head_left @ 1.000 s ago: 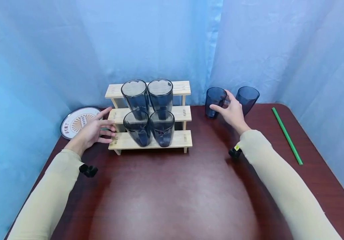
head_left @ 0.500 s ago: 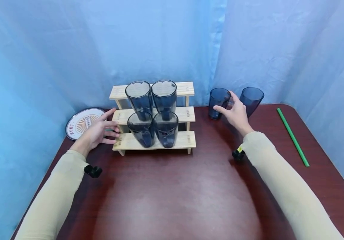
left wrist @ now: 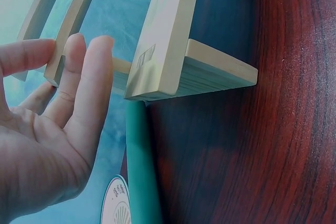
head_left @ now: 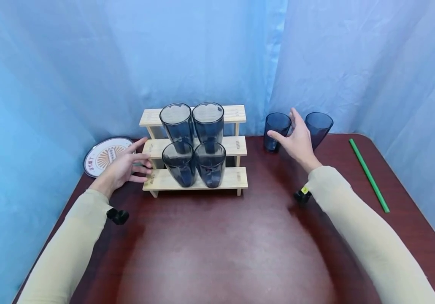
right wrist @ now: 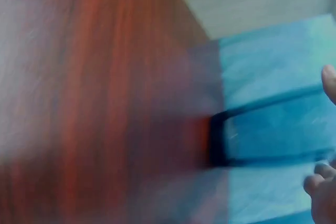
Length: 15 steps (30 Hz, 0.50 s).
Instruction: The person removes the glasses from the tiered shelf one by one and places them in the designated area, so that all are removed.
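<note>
A three-step wooden rack (head_left: 232,177) stands left of centre on the table. Two dark glasses (head_left: 211,169) sit on its lowest step and two more (head_left: 208,122) on the middle one, all upright. My left hand (head_left: 120,171) is at the rack's left end, fingers extended; in the left wrist view the fingers (left wrist: 92,87) touch or nearly touch the steps' ends. My right hand (head_left: 298,141) is around a dark glass (head_left: 272,141) standing at the back right, thumb and fingers spread. The blurred right wrist view shows this glass (right wrist: 278,129) between them, seemingly with gaps.
Another dark glass (head_left: 317,126) stands right of my right hand, partly hidden by it. A green stick (head_left: 369,175) lies on the right; a green tube (left wrist: 140,161) shows by the rack's left end. A printed plate (head_left: 97,162) is at the left edge. Blue curtains surround the table.
My right thumb and fingers have spread apart around the glass, which stays about where it was. My left hand keeps its place at the rack. The head view has shifted slightly.
</note>
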Each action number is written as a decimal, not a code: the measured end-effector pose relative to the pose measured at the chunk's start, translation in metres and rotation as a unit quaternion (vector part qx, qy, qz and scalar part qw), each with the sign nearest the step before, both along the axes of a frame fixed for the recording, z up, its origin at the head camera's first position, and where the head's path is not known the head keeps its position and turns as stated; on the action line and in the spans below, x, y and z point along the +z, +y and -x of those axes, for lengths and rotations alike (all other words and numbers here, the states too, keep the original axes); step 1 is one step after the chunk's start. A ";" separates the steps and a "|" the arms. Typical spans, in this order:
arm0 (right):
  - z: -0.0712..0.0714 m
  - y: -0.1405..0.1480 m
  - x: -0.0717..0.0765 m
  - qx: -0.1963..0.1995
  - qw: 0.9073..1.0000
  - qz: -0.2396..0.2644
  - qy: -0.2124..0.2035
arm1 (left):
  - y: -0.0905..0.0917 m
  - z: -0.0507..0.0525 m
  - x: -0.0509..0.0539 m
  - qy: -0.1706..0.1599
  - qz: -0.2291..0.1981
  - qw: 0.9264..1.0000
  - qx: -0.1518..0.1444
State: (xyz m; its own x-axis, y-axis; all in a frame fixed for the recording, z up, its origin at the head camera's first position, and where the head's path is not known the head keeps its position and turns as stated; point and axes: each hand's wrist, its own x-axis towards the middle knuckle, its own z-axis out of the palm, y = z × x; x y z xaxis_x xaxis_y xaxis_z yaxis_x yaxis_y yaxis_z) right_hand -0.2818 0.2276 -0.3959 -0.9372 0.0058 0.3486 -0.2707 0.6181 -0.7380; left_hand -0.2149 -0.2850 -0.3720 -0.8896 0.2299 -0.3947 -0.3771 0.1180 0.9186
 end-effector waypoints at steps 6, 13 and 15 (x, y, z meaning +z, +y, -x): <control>-0.017 -0.034 0.052 0.022 0.997 0.013 0.078 | -0.002 -0.001 -0.002 0.000 0.005 1.000 0.002; -0.050 -0.088 0.103 0.153 0.984 0.088 -0.016 | -0.001 0.000 0.000 0.002 0.009 1.000 -0.003; -0.048 -0.097 0.100 0.177 0.980 0.089 -0.030 | 0.000 0.001 -0.001 0.002 0.008 1.000 -0.005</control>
